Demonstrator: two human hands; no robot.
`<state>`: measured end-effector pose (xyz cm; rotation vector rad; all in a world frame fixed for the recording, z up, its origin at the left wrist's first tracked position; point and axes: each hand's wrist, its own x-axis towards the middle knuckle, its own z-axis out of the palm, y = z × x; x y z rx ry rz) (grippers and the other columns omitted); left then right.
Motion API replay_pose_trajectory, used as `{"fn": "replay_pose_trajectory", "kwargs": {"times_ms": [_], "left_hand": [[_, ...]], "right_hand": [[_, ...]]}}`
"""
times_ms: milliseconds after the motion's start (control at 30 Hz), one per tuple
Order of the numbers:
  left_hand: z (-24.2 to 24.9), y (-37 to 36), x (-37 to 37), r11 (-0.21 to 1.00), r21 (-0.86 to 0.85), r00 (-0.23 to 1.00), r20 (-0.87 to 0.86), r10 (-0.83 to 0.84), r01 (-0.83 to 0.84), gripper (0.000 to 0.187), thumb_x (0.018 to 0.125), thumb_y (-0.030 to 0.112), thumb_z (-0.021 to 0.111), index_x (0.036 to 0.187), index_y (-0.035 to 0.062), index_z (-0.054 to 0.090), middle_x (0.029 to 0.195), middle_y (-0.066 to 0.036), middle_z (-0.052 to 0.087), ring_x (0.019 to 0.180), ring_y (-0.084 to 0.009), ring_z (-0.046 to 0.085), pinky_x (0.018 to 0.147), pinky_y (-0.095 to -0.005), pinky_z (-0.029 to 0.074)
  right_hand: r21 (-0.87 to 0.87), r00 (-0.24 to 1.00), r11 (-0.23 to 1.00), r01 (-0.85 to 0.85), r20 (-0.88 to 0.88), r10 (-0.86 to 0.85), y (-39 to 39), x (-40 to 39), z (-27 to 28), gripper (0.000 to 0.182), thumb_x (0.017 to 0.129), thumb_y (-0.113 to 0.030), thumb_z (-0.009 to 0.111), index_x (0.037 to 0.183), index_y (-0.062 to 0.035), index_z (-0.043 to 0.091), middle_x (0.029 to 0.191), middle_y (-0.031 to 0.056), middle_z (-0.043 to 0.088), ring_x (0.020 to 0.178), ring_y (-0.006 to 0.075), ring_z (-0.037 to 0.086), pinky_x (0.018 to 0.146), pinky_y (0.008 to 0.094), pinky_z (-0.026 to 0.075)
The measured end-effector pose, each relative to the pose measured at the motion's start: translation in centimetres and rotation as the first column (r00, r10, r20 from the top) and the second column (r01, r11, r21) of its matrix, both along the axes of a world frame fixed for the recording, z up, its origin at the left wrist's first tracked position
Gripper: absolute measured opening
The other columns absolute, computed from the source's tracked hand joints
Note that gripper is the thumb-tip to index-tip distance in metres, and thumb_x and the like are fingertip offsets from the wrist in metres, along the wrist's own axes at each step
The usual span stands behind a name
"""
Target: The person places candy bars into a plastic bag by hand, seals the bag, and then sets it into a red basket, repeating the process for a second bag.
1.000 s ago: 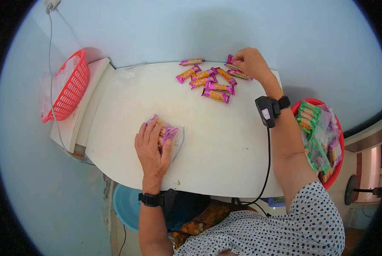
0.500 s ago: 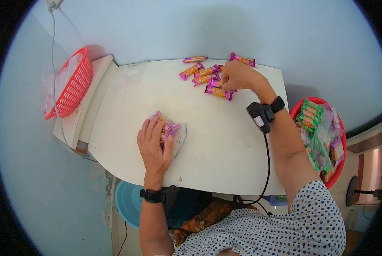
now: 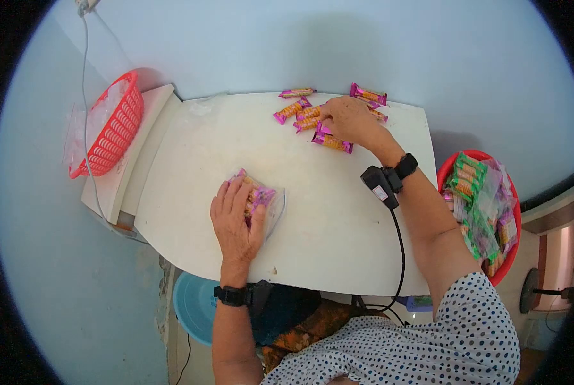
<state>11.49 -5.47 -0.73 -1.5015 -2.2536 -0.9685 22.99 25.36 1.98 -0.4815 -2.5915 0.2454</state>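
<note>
My left hand [image 3: 237, 221] lies over a clear plastic bag [image 3: 275, 208] holding pink-and-orange snack packets [image 3: 259, 196], its thumb on the bag's right side and its fingers on the left. Toward the back of the table, my right hand [image 3: 354, 120] has bent fingers pointing down among loose snack packets [image 3: 333, 142] of the same kind. Its fingertips are partly hidden, so I cannot make out what is between them. More packets, such as one at the left of the pile [image 3: 291, 110] and one at the back edge [image 3: 368, 94], lie around it.
A white table [image 3: 191, 173] stands against the wall. On a white ledge at left leans a red basket [image 3: 115, 125] with clear plastic bags. A red basin [image 3: 516, 212] of green and pink packs is at right. A blue tub [image 3: 191, 308] sits below. A cable [image 3: 402, 250] hangs from my right wrist.
My right hand has shifted a little left over the loose packets. My left hand stays on the bag. The whole view has moved slightly.
</note>
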Motion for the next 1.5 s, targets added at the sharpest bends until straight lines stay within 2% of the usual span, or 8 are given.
{"fn": "replay_pose_trajectory", "kwargs": {"times_ms": [167, 367, 567, 733, 867, 967, 1367, 1500], "left_hand": [[0.3, 0.1, 0.2, 1.0, -0.003, 1.0, 0.007, 0.004, -0.004, 0.036, 0.09, 0.026, 0.055, 0.118, 0.0046, 0.063, 0.133, -0.019, 0.058, 0.129, -0.0407, 0.047, 0.111, -0.0491, 0.032], [0.2, 0.0, 0.3, 1.0, 0.002, 1.0, 0.009, 0.002, -0.002, 0.037, 0.088, 0.024, 0.055, 0.118, 0.0035, 0.062, 0.133, -0.019, 0.057, 0.129, -0.0403, 0.047, 0.111, -0.0481, 0.032], [0.2, -0.1, 0.3, 1.0, 0.011, 1.0, 0.012, -0.002, 0.001, 0.038, 0.088, 0.024, 0.055, 0.119, 0.0032, 0.062, 0.133, -0.019, 0.057, 0.129, -0.0398, 0.047, 0.111, -0.0478, 0.031], [0.1, 0.0, 0.2, 1.0, 0.005, 1.0, -0.004, 0.001, -0.001, 0.037, 0.088, 0.023, 0.056, 0.119, 0.0036, 0.062, 0.133, -0.018, 0.058, 0.129, -0.0388, 0.047, 0.111, -0.0477, 0.032], [-0.3, 0.1, -0.1, 1.0, 0.011, 1.0, 0.021, -0.022, 0.022, 0.043, 0.092, 0.035, 0.058, 0.122, 0.0058, 0.062, 0.135, -0.016, 0.056, 0.13, -0.039, 0.045, 0.11, -0.0499, 0.03], [-0.2, -0.2, -0.2, 1.0, -0.009, 0.999, 0.033, -0.018, 0.019, 0.042, 0.091, 0.034, 0.059, 0.124, 0.0068, 0.061, 0.137, -0.014, 0.055, 0.132, -0.0389, 0.043, 0.111, -0.0524, 0.028], [-0.4, -0.6, 0.2, 0.997, -0.074, 1.0, 0.0, 0.023, -0.023, 0.046, 0.091, 0.032, 0.057, 0.133, 0.0129, 0.057, 0.144, -0.009, 0.051, 0.138, -0.0376, 0.037, 0.115, -0.0615, 0.015], [-0.1, -0.7, 0.2, 0.993, -0.112, 1.0, -0.022, 0.021, -0.023, 0.046, 0.091, 0.033, 0.058, 0.133, 0.0131, 0.058, 0.146, -0.009, 0.049, 0.14, -0.0397, 0.035, 0.114, -0.0633, 0.015]], "right_hand": [[0.077, 0.975, 0.988, 0.137, 0.165, -0.148, -0.5, -0.9, -0.9, 0.03, 0.084, -0.012, 0.062, 0.114, -0.0083, 0.066, 0.092, 0.0169, 0.069, 0.089, 0.0371, 0.065, 0.078, 0.0477, 0.051], [0.021, 0.989, 1.0, 0.018, 0.146, -0.02, -1.0, -1.9, -2.5, 0.025, 0.085, -0.014, 0.06, 0.108, -0.0064, 0.064, 0.091, 0.0206, 0.068, 0.09, 0.0389, 0.067, 0.078, 0.0493, 0.053], [-0.043, 0.988, 0.997, 0.071, -0.135, -0.076, -0.3, -0.6, 1.1, 0.018, 0.082, -0.016, 0.062, 0.093, -0.0029, 0.068, 0.093, 0.023, 0.067, 0.09, 0.039, 0.066, 0.078, 0.0502, 0.052], [-0.063, 0.853, 0.993, 0.101, 0.52, -0.054, -2.7, 1.0, 5.9, 0.026, 0.079, -0.022, 0.067, 0.093, -0.0001, 0.068, 0.099, 0.021, 0.069, 0.094, 0.0374, 0.067, 0.077, 0.0478, 0.055], [0.055, 0.783, 0.998, 0.029, 0.62, -0.057, -4.1, 1.5, 4.5, 0.026, 0.079, -0.021, 0.066, 0.093, 0.0016, 0.068, 0.099, 0.02, 0.07, 0.096, 0.0358, 0.068, 0.078, 0.0458, 0.056], [0.099, 0.83, 0.994, 0.043, 0.55, -0.091, -4.3, 1.3, 1.7, 0.023, 0.081, -0.018, 0.063, 0.093, 0.001, 0.069, 0.099, 0.0201, 0.07, 0.095, 0.036, 0.068, 0.078, 0.0467, 0.055], [-0.469, 0.996, 0.88, 0.079, 0.077, -0.048, -9.5, 5.8, 3.8, 0.031, 0.079, -0.03, 0.069, 0.084, 0.001, 0.071, 0.075, 0.0161, 0.069, 0.074, 0.0313, 0.067, 0.069, 0.0431, 0.052], [-0.693, 0.998, 0.719, 0.054, 0.024, -0.052, -10.8, 6.6, 3.3, 0.031, 0.077, -0.029, 0.071, 0.083, 0.0015, 0.073, 0.074, 0.0165, 0.07, 0.067, 0.0269, 0.067, 0.065, 0.0376, 0.053]]}}
